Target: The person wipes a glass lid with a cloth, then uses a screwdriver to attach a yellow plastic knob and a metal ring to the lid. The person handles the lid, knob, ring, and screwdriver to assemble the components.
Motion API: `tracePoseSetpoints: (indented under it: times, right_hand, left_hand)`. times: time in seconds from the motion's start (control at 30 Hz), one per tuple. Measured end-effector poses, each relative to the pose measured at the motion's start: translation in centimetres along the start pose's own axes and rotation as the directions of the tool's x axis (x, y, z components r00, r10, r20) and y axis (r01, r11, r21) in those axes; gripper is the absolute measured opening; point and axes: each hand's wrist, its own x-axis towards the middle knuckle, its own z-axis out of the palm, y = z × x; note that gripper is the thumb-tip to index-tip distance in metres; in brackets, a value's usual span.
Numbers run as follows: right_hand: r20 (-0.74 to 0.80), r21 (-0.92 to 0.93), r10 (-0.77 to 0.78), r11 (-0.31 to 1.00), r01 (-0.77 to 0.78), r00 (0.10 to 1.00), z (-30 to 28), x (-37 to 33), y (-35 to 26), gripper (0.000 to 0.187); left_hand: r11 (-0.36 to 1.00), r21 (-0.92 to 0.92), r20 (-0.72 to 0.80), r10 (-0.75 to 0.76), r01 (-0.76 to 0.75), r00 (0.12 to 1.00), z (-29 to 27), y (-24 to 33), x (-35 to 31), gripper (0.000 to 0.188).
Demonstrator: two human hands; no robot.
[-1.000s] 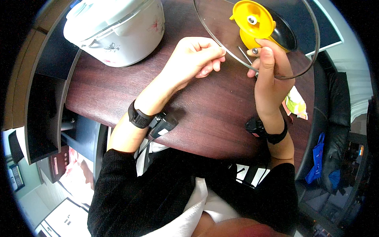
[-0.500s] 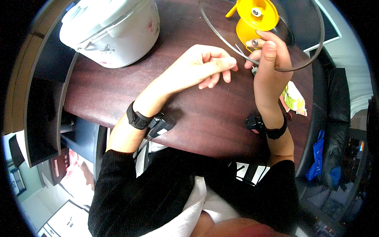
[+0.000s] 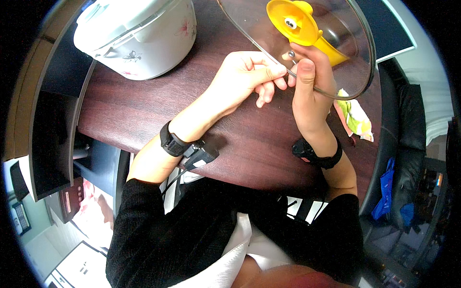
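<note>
A round clear glass lid [image 3: 249,29] with a metal rim is tilted up at the far right of the table. At its centre sits a yellow knob [image 3: 307,33] with a screw in the middle. My right hand [image 3: 312,91] grips the near part of the lid, thumb on this side and fingers partly behind the glass. A small round metal piece [image 3: 291,54] shows by those fingertips; whether it belongs to the lid I cannot tell. My left hand [image 3: 249,79] is closed, its thumb and forefinger pinching the rim just left of my right hand.
A white lidded pot-shaped appliance [image 3: 149,48] with a flower pattern stands at the far left of the dark wooden table [image 3: 144,110]. Right of my right wrist lies a crumpled green and white packet [image 3: 356,117]. A blue cloth strap [image 3: 384,192] hangs beyond the table's right side.
The lid has shifted left and tilted differently, so its yellow knob is turned. My right hand moved left with it. My left fingers have come onto the rim.
</note>
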Motion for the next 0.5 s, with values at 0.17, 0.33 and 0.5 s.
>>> tracePoseSetpoints:
  times: [0.17,0.33,0.5]
  right_hand:
    - [0.039,-0.127,0.039,0.991,-0.033,0.998,-1.0,0.5,-0.3,0.027]
    - [0.056,-0.02,0.112,0.994,-0.111,0.992,-1.0,0.6,-0.6,0.023]
    - [-0.043,0.174,0.164,0.973,-0.154,0.986,-0.8,0.5,-0.3,0.024]
  left_hand:
    - [1.0,0.029,-0.039,0.005,-0.004,0.999,-0.5,0.6,0.0,0.018]
    - [1.0,0.0,-0.052,0.018,-0.018,0.998,-0.7,1.1,-0.2,0.015]
    - [1.0,-0.024,-0.012,-0.011,0.011,1.0,-0.7,1.3,-0.2,0.014]
